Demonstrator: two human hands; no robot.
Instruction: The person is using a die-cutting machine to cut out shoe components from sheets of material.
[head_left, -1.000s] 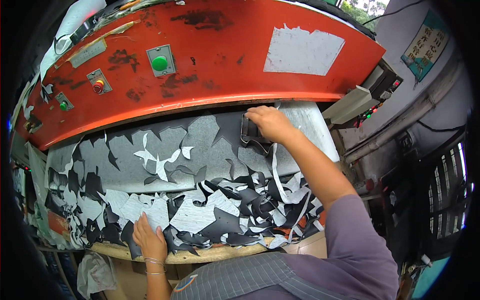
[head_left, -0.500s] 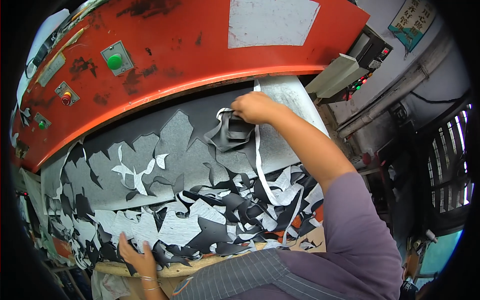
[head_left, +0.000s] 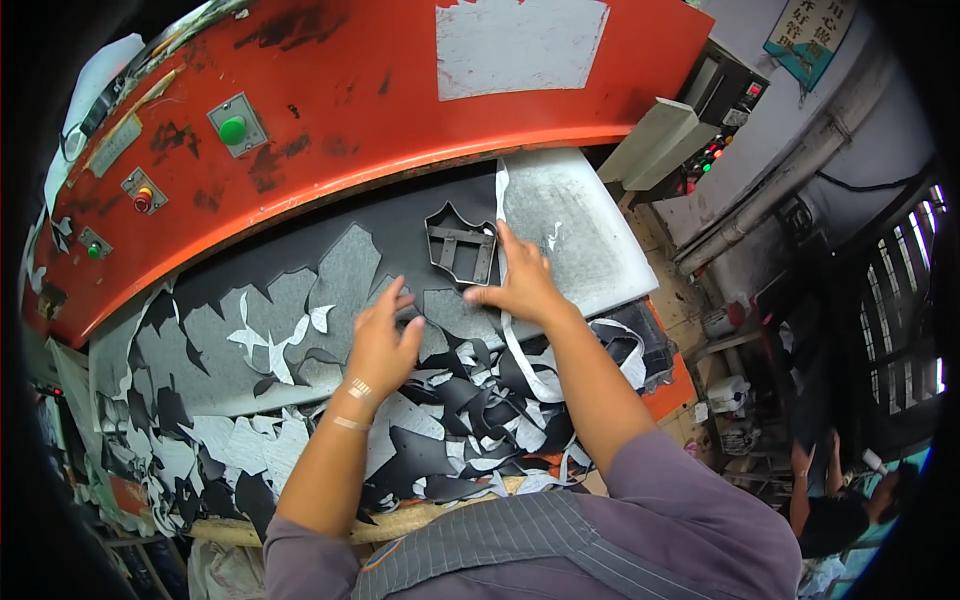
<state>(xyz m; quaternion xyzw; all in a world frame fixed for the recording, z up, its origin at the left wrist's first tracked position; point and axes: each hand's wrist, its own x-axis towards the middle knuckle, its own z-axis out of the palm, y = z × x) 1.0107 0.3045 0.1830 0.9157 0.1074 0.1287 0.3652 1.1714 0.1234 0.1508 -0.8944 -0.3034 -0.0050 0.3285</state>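
Note:
A metal cutting die (head_left: 462, 238), an angular frame with crossbars, rests on the edge of a black sheet (head_left: 390, 208) on the press bed. Beside the die's right side is my right hand (head_left: 525, 282), thumb and fingers apart. Its fingertips are at the frame's edge; whether they touch it I cannot tell. My left hand (head_left: 385, 335) hovers over the bed to the lower left of the die, fingers spread, with nothing in it. A long white-backed strip (head_left: 515, 345) runs down past my right hand. The sheet's near edge is jagged with cut-outs.
The red press beam (head_left: 330, 110), with a green button (head_left: 232, 130), spans the far side. Black and white scraps (head_left: 470, 420) heap along the bed's near edge. Pale scraps (head_left: 272, 340) lie on the grey bed (head_left: 590, 230). Another person (head_left: 840, 510) is at the far right.
My right hand has moved down and let go of the die, which now lies flat. My left hand has come up from the scraps to over the bed. Some scraps at the right have shifted.

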